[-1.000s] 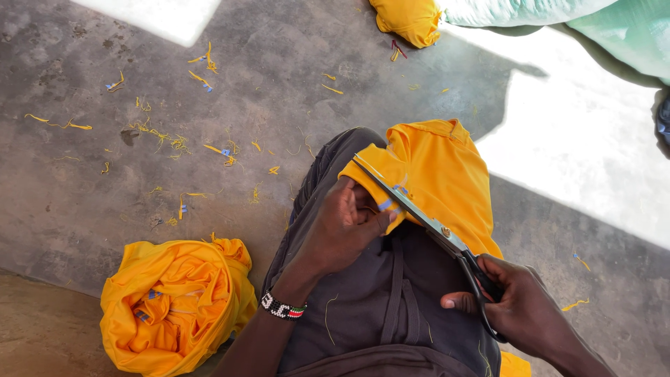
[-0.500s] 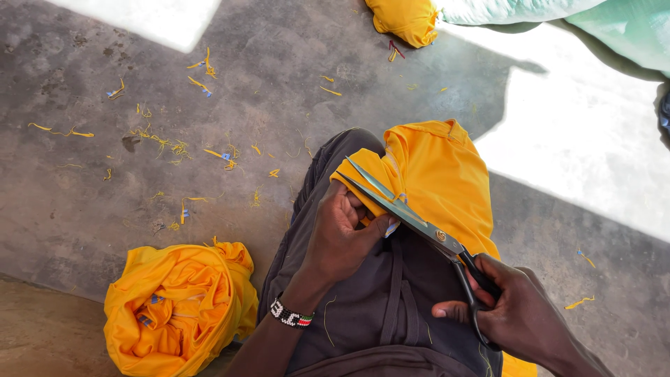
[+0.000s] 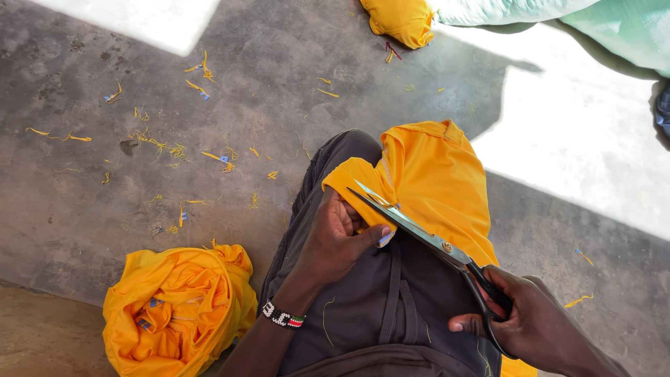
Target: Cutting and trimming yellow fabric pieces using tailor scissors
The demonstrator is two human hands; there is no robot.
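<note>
Grey concrete floor (image 3: 84, 223) filled the view, half in shade, half in a hard patch of sunlight, and it was strewn with yellow thread clippings (image 3: 157, 143). A yellow garment (image 3: 433, 181) was draped over the knee of the dark trousers (image 3: 377, 307), with one corner drawn up toward the body. That corner was pinched by the left hand (image 3: 335, 241), fingers curled shut on the fabric and the thumb pressed out along the edge; a beaded bracelet (image 3: 283, 315) was worn at that wrist. Black-handled scissors (image 3: 433, 244) were gripped by the right hand (image 3: 530, 324), fingers closed through the loops, and the blades were brought nearly together with their tips laid right at the pinched edge. A trimming cut was judged to be in hand, a loose thread or a seam end being nipped off. For the next move, the cloth would need to be kept taut and the thumb held back from the blades, so that only the stray bit was taken. A crumpled heap of yellow garments (image 3: 178, 311) was left on the floor beside the left leg, and another yellow bundle (image 3: 401, 21) was seen far off against pale green cloth (image 3: 614, 28).
</note>
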